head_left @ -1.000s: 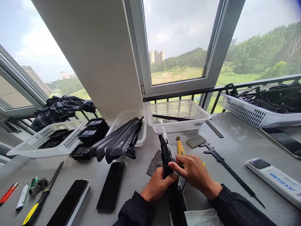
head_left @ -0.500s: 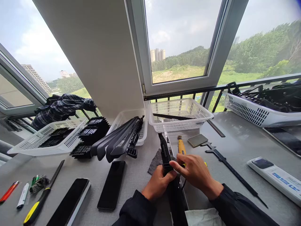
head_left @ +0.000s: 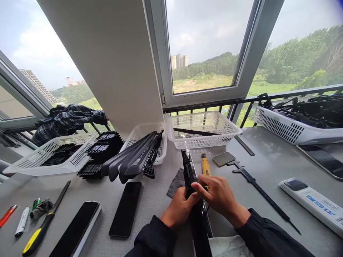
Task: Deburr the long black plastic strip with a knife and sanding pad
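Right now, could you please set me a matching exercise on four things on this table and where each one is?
1. Yellow-and-black-handled long tool
2. Dark slim caliper
3. Long black plastic part
4. Curved grey plastic pieces

A. In the left hand
B. Sticking out of a white plastic basket
C. Left of the white-edged phone
D. Right of the yellow rotary tool

Pairs: 1-C, 2-D, 3-A, 4-B
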Motion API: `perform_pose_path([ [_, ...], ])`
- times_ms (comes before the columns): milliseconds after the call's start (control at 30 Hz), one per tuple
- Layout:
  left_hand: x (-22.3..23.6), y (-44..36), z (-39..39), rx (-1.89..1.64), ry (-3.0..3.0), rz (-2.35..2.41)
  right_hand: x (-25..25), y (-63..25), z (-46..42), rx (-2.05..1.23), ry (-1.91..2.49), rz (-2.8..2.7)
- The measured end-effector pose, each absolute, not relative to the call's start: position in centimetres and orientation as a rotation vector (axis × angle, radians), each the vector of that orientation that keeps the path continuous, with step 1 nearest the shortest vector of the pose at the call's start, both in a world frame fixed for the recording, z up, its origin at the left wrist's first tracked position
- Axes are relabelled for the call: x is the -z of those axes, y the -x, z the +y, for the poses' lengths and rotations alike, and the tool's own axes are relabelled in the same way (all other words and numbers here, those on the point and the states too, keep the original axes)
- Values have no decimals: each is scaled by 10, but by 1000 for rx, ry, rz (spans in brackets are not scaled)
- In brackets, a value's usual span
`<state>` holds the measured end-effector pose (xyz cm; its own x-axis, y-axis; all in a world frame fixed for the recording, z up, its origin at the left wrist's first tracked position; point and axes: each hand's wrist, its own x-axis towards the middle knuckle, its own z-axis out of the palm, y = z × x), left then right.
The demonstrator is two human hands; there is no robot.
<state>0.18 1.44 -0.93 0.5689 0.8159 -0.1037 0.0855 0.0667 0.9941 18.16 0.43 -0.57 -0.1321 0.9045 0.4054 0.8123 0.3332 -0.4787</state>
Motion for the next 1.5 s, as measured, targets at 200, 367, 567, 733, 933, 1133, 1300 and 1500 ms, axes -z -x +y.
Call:
perform_pose_path([
  [200, 12, -1, 14, -636, -1424, 813, 4, -183, 6, -151, 1527, -1950],
  [367, 9, -2, 16, -663, -1442, 818, 5, -182, 2, -170, 1467, -1973],
  [567, 3, -2, 15, -667, -1440, 808, 7, -181, 4, -157, 1460, -2016],
  [733, 2, 2, 15, -636, -1513, 749, 7, -189, 9, -81, 1540, -1934],
  [933, 11, 3, 14, -607, -1309, 814, 7, -195, 14, -17, 1584, -1867],
  [1133, 17, 4, 11, -663, -1375, 908, 5, -192, 14, -17, 1586, -1869],
  [1300, 18, 7, 7, -730, -1480, 1035, 2, -191, 12, -39, 1597, -1868],
  [1500, 15, 4, 5, -792, -1310, 1077, 1, -190, 10, -70, 1598, -1882],
])
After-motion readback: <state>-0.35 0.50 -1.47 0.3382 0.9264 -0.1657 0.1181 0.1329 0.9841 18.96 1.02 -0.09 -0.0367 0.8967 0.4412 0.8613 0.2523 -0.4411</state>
